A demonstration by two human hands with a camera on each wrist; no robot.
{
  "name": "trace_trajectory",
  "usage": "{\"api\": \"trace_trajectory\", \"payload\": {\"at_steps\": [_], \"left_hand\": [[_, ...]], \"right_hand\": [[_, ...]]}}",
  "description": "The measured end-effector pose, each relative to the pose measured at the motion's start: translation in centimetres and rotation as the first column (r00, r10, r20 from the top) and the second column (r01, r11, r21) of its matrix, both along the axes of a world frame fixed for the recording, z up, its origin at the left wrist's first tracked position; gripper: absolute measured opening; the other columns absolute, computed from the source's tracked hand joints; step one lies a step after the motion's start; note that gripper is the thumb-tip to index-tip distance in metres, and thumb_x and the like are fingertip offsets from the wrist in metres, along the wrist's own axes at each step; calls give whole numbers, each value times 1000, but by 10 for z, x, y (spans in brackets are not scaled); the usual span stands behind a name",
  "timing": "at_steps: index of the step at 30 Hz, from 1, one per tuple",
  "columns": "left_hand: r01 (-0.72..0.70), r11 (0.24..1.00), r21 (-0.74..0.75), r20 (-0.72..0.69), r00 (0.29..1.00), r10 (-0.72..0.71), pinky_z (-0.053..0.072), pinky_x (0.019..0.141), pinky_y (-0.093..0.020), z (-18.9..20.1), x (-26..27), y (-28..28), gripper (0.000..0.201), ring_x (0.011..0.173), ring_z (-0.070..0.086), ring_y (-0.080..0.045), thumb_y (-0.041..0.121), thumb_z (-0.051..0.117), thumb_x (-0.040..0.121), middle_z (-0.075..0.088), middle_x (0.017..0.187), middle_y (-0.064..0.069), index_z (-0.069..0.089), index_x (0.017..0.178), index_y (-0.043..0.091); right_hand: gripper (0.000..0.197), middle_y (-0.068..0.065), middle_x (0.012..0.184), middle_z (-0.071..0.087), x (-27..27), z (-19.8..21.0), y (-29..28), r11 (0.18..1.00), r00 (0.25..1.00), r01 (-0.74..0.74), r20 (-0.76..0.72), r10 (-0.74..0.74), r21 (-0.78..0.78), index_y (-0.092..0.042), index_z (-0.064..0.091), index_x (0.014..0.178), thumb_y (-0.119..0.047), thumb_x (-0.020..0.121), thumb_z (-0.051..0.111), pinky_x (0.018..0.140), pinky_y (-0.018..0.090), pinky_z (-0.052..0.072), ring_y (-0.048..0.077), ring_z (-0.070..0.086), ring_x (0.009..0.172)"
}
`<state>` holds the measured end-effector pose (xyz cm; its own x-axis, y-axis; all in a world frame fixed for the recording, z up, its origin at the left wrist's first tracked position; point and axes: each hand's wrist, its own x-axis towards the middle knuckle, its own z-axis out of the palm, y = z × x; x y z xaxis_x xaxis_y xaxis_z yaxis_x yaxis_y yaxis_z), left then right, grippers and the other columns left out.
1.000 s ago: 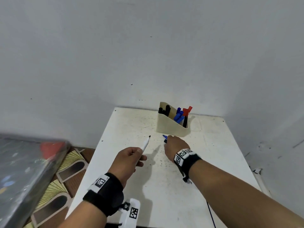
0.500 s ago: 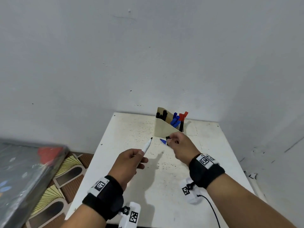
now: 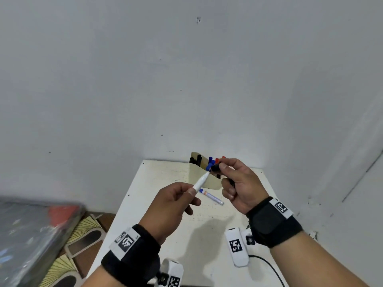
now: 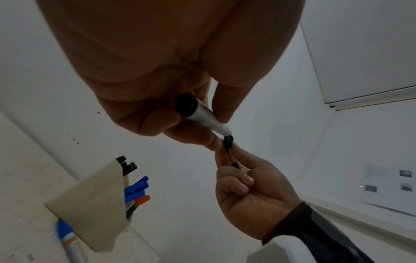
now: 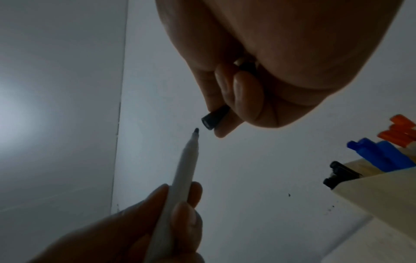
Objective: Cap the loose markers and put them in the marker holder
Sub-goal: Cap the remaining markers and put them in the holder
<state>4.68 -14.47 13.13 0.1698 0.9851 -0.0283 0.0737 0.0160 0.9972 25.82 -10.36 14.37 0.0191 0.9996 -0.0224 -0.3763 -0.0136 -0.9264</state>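
My left hand (image 3: 172,204) grips an uncapped white marker (image 3: 200,181) with a black tip, pointing up and right. My right hand (image 3: 234,183) pinches a black cap (image 3: 215,168) between thumb and fingers, its open end just short of the marker tip (image 5: 196,130). In the right wrist view the black cap (image 5: 215,117) and the white marker (image 5: 180,178) are a small gap apart. A blue-capped marker (image 3: 211,197) lies on the white table (image 3: 186,235) in front of the beige marker holder (image 3: 204,175), which holds several black, blue and red markers.
The holder stands at the table's far edge against the grey wall. A grey panel (image 3: 31,235) and patterned floor tiles (image 3: 87,230) lie to the left of the table. A cable (image 3: 269,268) runs from my right wrist camera.
My right hand lifted off the table with the black cap and brought it up to the marker tip. My left hand raised the marker towards it. The blue-capped marker now shows on the table.
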Motion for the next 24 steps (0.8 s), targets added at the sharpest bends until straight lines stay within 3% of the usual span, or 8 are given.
{"api": "trace_trajectory", "payload": {"at_steps": [3,8,13,16,19,22,24], "left_hand": [[1,999,37,-7,1000,-1,43,60,-20,8,0,-7,15,67,60,-13,26,59,103,79,91,-5,71,105,18],[-3,998,64,-4,1000,4,40,61,-28,15,-2,-16,14,65,58,-12,25,59,103,79,91,-5,72,105,19],[-10,996,93,0,1000,10,41,61,-27,19,-7,-21,14,65,57,-12,24,59,103,79,90,-5,72,104,18],[-32,994,103,14,999,30,41,64,-28,19,-12,-22,14,66,57,-13,24,60,103,79,90,-5,72,104,20],[-52,993,111,32,998,48,40,65,-32,20,-17,-23,14,67,56,-14,24,60,103,78,90,-5,73,103,20],[-59,991,123,45,998,54,40,65,-32,23,-19,-24,14,66,56,-14,23,60,103,78,89,-6,73,102,20],[-59,989,134,52,997,52,41,65,-31,24,-20,-25,14,67,56,-14,23,60,103,78,89,-7,73,101,20]], "right_hand": [[11,24,101,70,-3,7,-8,997,999,-1,32,-1,80,-11,66,106,-6,99,60,42,26,20,14,26,37],[14,20,95,68,-4,16,-17,990,999,1,50,-8,143,-15,69,102,-5,99,60,46,31,15,15,24,40],[15,10,82,63,-5,22,-22,986,998,-13,70,1,168,-11,67,111,-4,98,62,49,34,13,15,24,42],[14,14,89,67,-5,24,-24,982,992,17,123,-40,186,-7,69,109,-3,96,65,52,36,15,17,25,46],[13,21,97,68,-4,29,-26,973,979,15,195,-61,230,-10,70,106,-3,97,64,49,29,21,17,28,44],[12,17,109,75,-3,37,-30,964,963,-17,262,-55,264,-8,61,111,-3,101,56,49,27,24,14,30,41],[14,18,107,75,-2,42,-33,955,941,-28,331,-75,296,-11,62,112,-3,102,56,46,25,27,10,37,41]]}}
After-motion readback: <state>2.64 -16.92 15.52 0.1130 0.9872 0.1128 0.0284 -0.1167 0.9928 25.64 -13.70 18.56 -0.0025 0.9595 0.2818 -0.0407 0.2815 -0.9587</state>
